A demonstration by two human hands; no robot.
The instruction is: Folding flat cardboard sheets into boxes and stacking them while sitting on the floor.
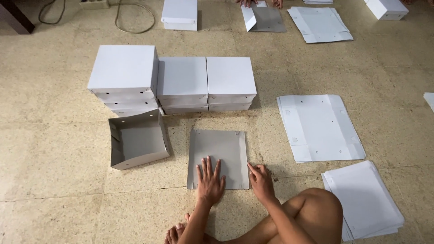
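I sit cross-legged on the tiled floor. My left hand lies flat, fingers spread, pressing down on a grey cardboard sheet lying on the floor just in front of me. My right hand, its grip loosely curled and clamped on nothing, touches the sheet's right edge. A half-folded grey box sits left of it, finished white boxes stacked behind, flat white sheets to my right.
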